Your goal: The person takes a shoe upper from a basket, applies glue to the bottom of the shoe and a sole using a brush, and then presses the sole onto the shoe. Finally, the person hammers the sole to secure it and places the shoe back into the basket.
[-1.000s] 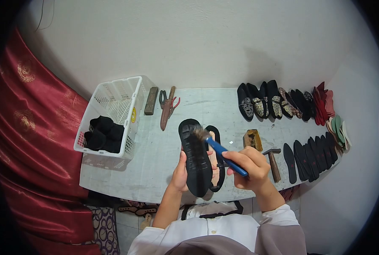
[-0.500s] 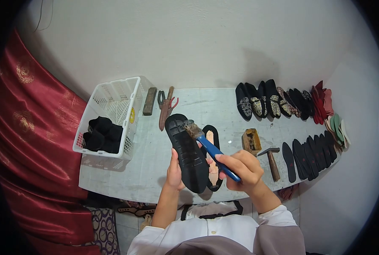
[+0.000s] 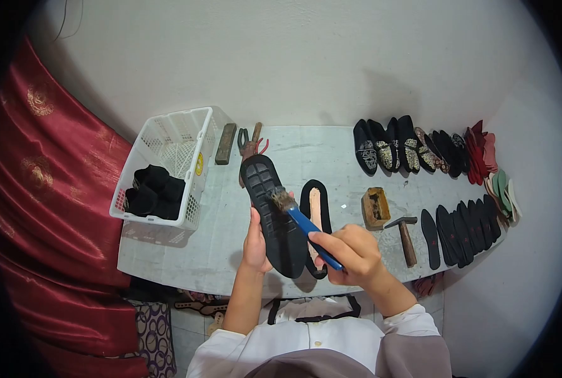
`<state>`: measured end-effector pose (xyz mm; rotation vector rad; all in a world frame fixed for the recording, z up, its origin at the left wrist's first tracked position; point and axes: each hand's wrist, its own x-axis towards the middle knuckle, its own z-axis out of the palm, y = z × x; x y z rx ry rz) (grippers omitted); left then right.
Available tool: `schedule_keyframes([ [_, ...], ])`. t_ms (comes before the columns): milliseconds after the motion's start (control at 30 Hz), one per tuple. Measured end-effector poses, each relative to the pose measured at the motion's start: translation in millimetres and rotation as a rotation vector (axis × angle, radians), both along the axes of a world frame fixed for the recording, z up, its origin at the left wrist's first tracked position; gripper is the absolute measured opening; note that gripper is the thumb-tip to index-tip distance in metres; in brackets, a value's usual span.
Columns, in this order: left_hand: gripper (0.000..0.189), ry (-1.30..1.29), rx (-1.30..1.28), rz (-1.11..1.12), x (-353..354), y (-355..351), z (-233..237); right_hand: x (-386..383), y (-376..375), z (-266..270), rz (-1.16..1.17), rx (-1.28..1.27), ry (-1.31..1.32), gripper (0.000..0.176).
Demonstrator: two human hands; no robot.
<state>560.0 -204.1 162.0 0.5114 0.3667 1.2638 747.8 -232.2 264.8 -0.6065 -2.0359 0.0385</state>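
Found left grip (image 3: 255, 244) clamped on ridged black sole (image 3: 284, 247) near frame centre, right grip (image 3: 355, 252) closed around blue brush (image 3: 303, 223), bristles against sole, with hammer (image 3: 407, 242) on tabletop (image 3: 287, 142) right of centre.

Through the head view, I hold my bare left hand (image 3: 255, 247) with its thumb upright, the other fingers mostly hidden, its left forearm (image 3: 243, 299) steeply raised. My bare right hand (image 3: 351, 253) is curled closed, its right forearm (image 3: 391, 293) slanting inward.
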Motion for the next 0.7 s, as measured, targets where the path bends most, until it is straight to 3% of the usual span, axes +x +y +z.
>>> schedule_keyframes([
  [167,0.072,0.005,0.072,-0.001,-1,-2,4,8,-12,6,0.035,-0.153,-0.001,0.024],
  [300,0.071,-0.027,0.067,-0.004,1,-5,7,-3,-5,10,0.012,-0.035,0.128,0.033],
  [533,0.062,-0.019,0.113,0.122,6,-10,25,-14,-1,-7,-0.091,0.082,0.035,0.027],
  [700,0.063,-0.084,0.257,0.003,-2,-9,18,-10,-4,-1,-0.047,0.051,0.067,0.026],
])
